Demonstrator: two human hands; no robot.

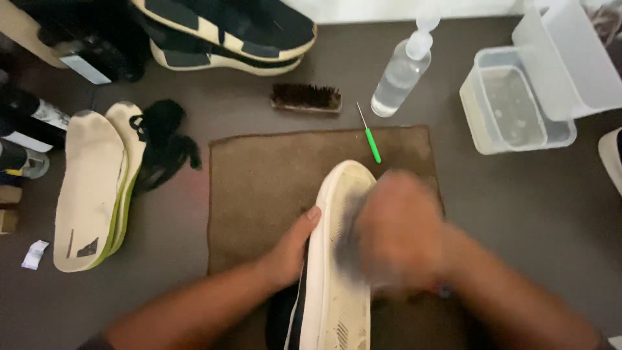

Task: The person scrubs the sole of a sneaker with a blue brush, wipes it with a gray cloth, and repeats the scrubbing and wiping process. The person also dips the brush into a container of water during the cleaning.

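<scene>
Sneaker [337,259] lies sole-up on the brown cloth [259,188], near the surface's front edge; looks light, sole stiff-ish, upper soft, so best held by the sidewall; left hand [288,249] clamps that side, thumb on the sole rim; right hand [398,233] is blurred, can't tell its grip.
</scene>
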